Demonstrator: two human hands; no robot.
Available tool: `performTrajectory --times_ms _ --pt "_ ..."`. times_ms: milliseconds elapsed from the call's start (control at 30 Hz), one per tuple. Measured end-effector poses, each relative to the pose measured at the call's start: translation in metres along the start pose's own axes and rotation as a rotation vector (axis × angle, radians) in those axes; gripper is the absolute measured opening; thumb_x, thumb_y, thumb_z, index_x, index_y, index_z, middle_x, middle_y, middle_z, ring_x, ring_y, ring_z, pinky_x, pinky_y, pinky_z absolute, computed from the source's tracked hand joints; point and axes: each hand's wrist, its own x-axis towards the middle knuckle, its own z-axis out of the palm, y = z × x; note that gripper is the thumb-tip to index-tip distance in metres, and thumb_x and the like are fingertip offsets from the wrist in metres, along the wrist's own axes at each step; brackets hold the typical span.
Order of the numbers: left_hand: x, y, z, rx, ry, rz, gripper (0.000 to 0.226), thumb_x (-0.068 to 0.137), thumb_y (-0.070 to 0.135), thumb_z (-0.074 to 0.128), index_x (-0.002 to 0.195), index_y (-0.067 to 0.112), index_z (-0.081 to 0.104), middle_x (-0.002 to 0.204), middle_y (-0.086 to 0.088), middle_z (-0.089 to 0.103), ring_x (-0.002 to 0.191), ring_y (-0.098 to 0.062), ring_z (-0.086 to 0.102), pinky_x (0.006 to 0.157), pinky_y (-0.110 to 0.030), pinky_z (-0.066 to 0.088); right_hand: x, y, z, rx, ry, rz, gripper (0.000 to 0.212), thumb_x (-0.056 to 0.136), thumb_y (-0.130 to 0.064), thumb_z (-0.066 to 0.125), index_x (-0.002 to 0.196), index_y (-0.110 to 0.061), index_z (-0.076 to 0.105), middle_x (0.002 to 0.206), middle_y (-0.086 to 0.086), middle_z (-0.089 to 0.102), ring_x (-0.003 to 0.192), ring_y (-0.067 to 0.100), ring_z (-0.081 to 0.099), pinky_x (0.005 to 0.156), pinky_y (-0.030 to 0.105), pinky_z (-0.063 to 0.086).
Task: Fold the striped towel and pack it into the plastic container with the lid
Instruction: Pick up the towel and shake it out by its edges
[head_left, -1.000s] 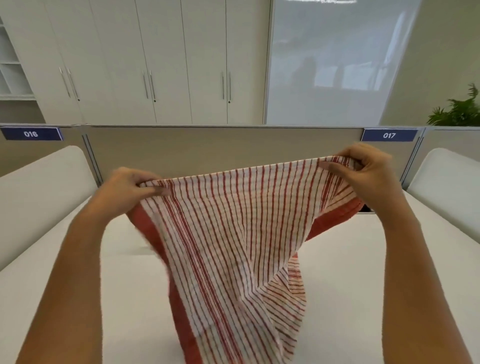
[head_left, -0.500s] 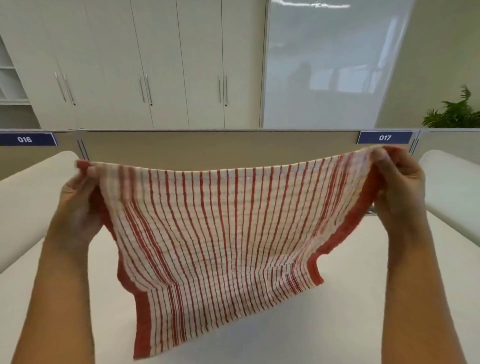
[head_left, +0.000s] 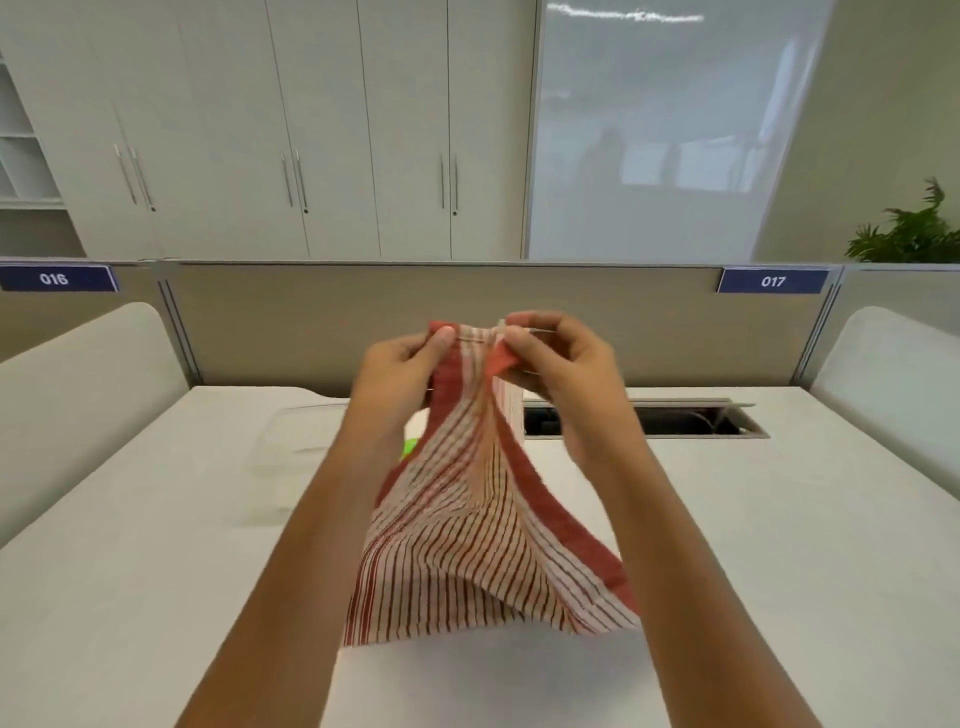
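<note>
From your head camera, the partition tags read "016" (head_left: 53, 279) and "017" (head_left: 772, 281). Your left hand (head_left: 402, 371) and right hand (head_left: 558, 358) pinch the striped towel (head_left: 470, 540) by its top corners, close together above the counter (head_left: 779, 519). The clear plastic container (head_left: 296, 457) behind your left arm is faint.

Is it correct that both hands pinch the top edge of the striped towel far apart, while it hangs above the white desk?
Not quite. In the head view the left hand and right hand pinch the striped towel close together, not far apart. It does hang above the white desk.
</note>
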Motion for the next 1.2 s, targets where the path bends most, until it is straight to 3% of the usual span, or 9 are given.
performTrajectory --times_ms 67,200,333,467,667,833,1033,1133,1200 --pt "-0.009 0.004 0.011 -0.025 -0.073 0.003 0.020 0.092 0.023 0.054 0.085 0.016 0.072 0.070 -0.002 0.070 0.062 -0.012 0.063 0.052 -0.017 0.054 0.000 0.003 0.010 -0.034 -0.033 -0.014 0.011 0.089 -0.011 0.060 0.091 -0.019 0.067 0.094 0.007 0.068 0.083 0.013 0.070 0.074 0.019 0.057" --pt "-0.016 0.009 0.013 -0.001 -0.093 0.002 0.024 0.095 0.024 0.049 0.095 0.012 0.071 0.088 -0.013 0.065 0.077 -0.020 0.060 0.057 -0.017 0.054 0.002 0.007 0.006 -0.262 -0.064 -0.043 0.024 0.091 -0.015 0.053 0.093 -0.034 0.067 0.102 -0.004 0.070 0.100 0.012 0.067 0.087 0.025 0.055" --pt "-0.018 0.011 0.011 0.003 -0.107 -0.032 0.026 0.095 0.026 0.049 0.090 0.014 0.071 0.083 -0.009 0.067 0.072 -0.017 0.060 0.061 -0.023 0.053 0.002 0.004 0.001 -0.540 -0.081 -0.227 0.024 0.088 -0.014 0.060 0.107 -0.026 0.068 0.095 -0.014 0.068 0.090 -0.003 0.065 0.080 0.010 0.052" --pt "-0.019 0.010 0.009 0.025 -0.105 -0.038 0.031 0.094 0.030 0.050 0.079 0.018 0.073 0.064 0.004 0.070 0.063 -0.012 0.062 0.064 -0.026 0.050 0.003 0.002 -0.003 -0.720 -0.037 -0.382 0.012 0.085 -0.026 0.065 0.096 -0.022 0.069 0.103 -0.008 0.057 0.097 0.003 0.057 0.084 0.013 0.046" --pt "-0.022 0.012 0.010 0.017 -0.121 -0.014 0.033 0.094 0.031 0.050 0.073 0.020 0.073 0.060 0.008 0.069 0.057 -0.006 0.061 0.062 -0.025 0.050 0.004 0.002 0.000 -0.785 -0.040 -0.418 0.009 0.088 -0.021 0.062 0.094 -0.020 0.068 0.084 -0.014 0.062 0.076 -0.005 0.057 0.069 0.003 0.045" --pt "-0.023 0.010 0.013 0.032 -0.075 -0.011 0.041 0.095 0.037 0.045 0.070 0.019 0.072 0.063 0.005 0.070 0.059 -0.007 0.063 0.068 -0.027 0.051 0.006 0.006 0.006 -0.789 0.045 -0.479 0.009 0.085 -0.021 0.066 0.091 -0.017 0.071 0.082 -0.009 0.065 0.074 0.002 0.058 0.068 0.012 0.048" --pt "-0.024 0.007 0.010 0.094 -0.109 0.057 0.031 0.084 0.048 0.058 0.084 0.023 0.075 0.074 -0.003 0.076 0.071 -0.022 0.072 0.079 -0.042 0.058 0.007 0.008 0.009 -0.733 0.083 -0.465 0.006 0.084 -0.022 0.066 0.087 -0.017 0.067 0.081 -0.006 0.067 0.073 0.004 0.060 0.062 0.012 0.049" --pt "-0.023 0.009 0.008 0.146 -0.074 0.103 0.021 0.085 0.042 0.059 0.083 0.027 0.074 0.074 -0.001 0.076 0.072 -0.022 0.073 0.078 -0.042 0.058 0.008 0.010 0.006 -0.730 0.034 -0.448 0.005 0.086 -0.028 0.063 0.089 -0.025 0.060 0.079 -0.014 0.061 0.070 0.002 0.059 0.061 0.009 0.049" --pt "-0.021 0.012 0.002 0.154 -0.019 0.121 0.022 0.087 0.041 0.056 0.079 0.028 0.072 0.067 0.003 0.073 0.065 -0.020 0.069 0.069 -0.036 0.057 0.009 0.012 -0.006 -0.759 -0.070 -0.384 0.009 0.086 -0.035 0.061 0.092 -0.032 0.055 0.077 -0.016 0.059 0.068 0.002 0.060 0.059 0.011 0.052"
